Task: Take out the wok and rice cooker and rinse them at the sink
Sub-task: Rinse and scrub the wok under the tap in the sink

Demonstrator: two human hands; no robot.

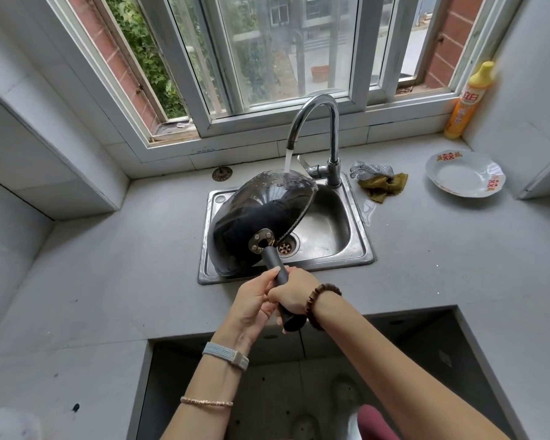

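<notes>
A black wok (258,217) is tipped on its side over the steel sink (359,249), its dark underside turned toward me. Water runs from the chrome faucet (318,122) onto the wok's far upper edge. Both hands grip its dark grey handle (275,268): my left hand (254,303) holds it from the left, and my right hand (294,296) is wrapped round it just behind. The handle's end sticks out below my right hand. No rice cooker is in view.
A grey scrubber and a yellow-green cloth (381,184) lie right of the faucet. A white plate (464,174) and a yellow detergent bottle (469,103) stand at the far right. An open recess (331,376) sits below the counter edge.
</notes>
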